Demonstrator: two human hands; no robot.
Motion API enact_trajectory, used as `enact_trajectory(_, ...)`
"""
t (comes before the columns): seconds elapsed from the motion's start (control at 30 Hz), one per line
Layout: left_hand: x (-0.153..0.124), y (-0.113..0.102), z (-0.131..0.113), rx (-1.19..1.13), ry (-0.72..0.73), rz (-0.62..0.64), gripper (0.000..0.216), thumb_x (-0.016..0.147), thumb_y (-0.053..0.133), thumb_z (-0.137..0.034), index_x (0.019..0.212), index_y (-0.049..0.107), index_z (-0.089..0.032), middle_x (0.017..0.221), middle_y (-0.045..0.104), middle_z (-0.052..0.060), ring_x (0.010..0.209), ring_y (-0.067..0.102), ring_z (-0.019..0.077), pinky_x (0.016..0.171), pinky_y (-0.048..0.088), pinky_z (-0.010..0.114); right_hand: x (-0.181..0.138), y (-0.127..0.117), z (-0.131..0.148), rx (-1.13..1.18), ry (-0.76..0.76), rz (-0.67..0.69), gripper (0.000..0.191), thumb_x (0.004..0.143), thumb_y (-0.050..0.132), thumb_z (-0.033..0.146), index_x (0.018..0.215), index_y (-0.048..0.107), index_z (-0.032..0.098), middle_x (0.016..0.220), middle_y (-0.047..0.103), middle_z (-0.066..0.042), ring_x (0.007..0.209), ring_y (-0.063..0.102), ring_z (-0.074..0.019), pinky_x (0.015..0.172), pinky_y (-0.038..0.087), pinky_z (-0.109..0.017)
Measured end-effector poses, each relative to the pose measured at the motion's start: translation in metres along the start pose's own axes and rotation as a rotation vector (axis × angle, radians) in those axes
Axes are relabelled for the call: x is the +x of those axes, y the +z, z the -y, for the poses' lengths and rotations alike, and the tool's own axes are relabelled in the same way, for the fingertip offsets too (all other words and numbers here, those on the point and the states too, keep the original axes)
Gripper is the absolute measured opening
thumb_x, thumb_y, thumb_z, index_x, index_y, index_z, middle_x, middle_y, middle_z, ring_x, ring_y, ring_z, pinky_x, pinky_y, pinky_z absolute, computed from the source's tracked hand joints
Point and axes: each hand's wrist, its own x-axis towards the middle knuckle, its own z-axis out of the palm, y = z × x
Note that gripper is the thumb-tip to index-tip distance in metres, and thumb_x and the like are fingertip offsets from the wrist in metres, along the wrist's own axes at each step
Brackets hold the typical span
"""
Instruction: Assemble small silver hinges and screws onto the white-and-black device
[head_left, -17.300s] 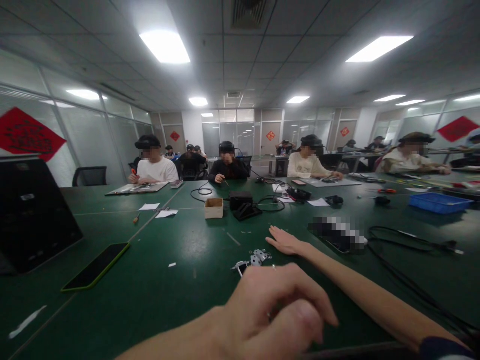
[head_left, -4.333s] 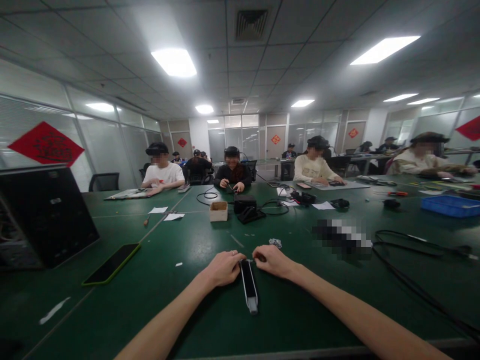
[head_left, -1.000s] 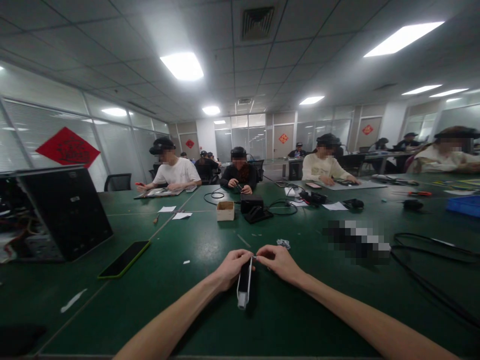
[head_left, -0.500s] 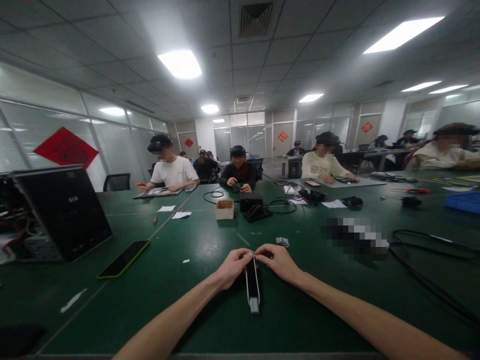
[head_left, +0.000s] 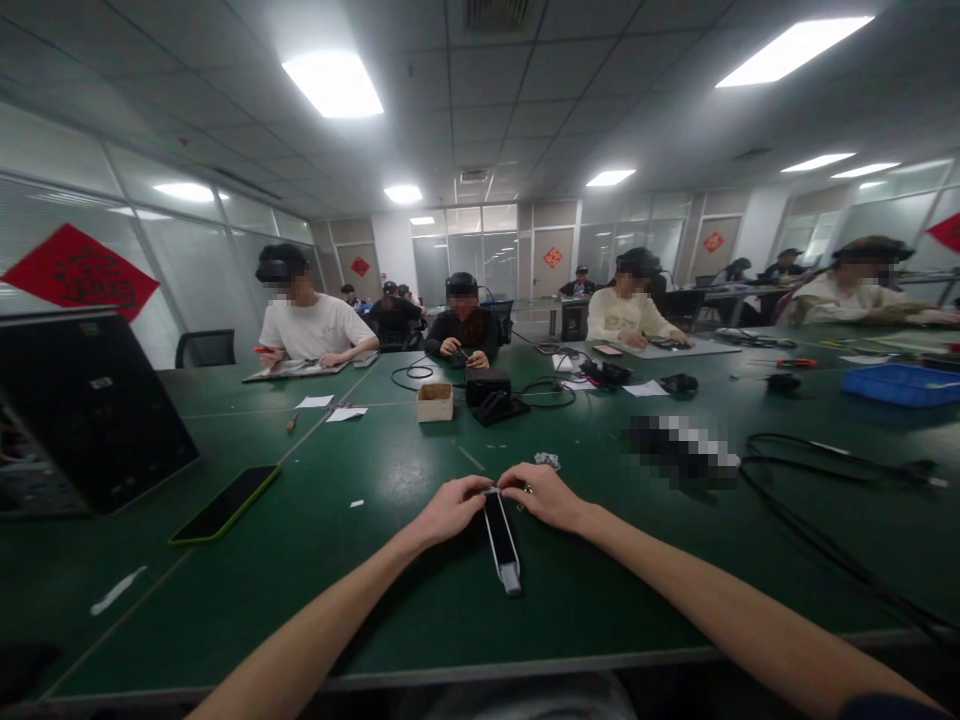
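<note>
A long, narrow black device with a silvery edge (head_left: 502, 540) lies on the green table (head_left: 360, 590), one end pointing toward me. My left hand (head_left: 448, 509) is curled closed at the left of its far end and grips it there. From the right, my right hand (head_left: 541, 495) pinches the same far end with closed fingers. A small silvery metal part (head_left: 547, 460) rests on the table just beyond my right hand.
A phone with a green rim (head_left: 225, 503) lies to the left, near a black computer case (head_left: 82, 410). Farther off sit a cardboard box (head_left: 435, 402), black gear with cables (head_left: 491, 395), a black cable (head_left: 825, 550) and a blue tray (head_left: 896, 384). Several people work across the table.
Both hands have stayed closed on the device's far end. Over the last second the device swung from edge-up and tilted left to lying pointed toward me; the view shifted slightly.
</note>
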Motion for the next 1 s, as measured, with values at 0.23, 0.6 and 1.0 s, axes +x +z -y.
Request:
enact_trajectory(0.23, 0.002, 0.003, 0.012, 0.259, 0.154, -0.024, 0.039, 0.076, 0.046, -0.005, 0.108, 0.063, -0.016, 0.106, 0.067, 0.006, 0.098, 0.06, 0.0189, 0.09, 0.045, 0.03, 0.0, 0.002, 0.001, -0.026, 0.01, 0.02, 0.014, 0.085, 0.058, 0.024, 0.092, 0.068, 0.017, 0.087, 0.067, -0.005, 0.078, 0.06, -0.016, 0.073, 0.048, -0.028)
enact_trajectory(0.6, 0.003, 0.001, 0.021, 0.363, 0.211, -0.055, 0.027, 0.082, 0.047, -0.01, 0.104, 0.062, -0.018, 0.099, 0.065, 0.006, 0.09, 0.061, 0.0185, 0.082, 0.047, 0.029, -0.001, -0.03, -0.012, -0.196, -0.034, 0.09, 0.019, 0.087, 0.052, 0.023, 0.098, 0.066, 0.017, 0.095, 0.066, -0.006, 0.088, 0.059, -0.0182, 0.08, 0.045, -0.032)
enact_trajectory(1.0, -0.001, 0.0, 0.01, 0.429, 0.194, -0.048, 0.024, 0.085, 0.047, -0.013, 0.105, 0.06, -0.018, 0.103, 0.062, 0.006, 0.096, 0.058, 0.02, 0.086, 0.045, 0.032, -0.005, -0.045, -0.034, -0.396, -0.015, 0.162, 0.019, 0.087, 0.05, 0.028, 0.091, 0.067, 0.019, 0.091, 0.064, -0.007, 0.088, 0.056, -0.0206, 0.08, 0.042, -0.034)
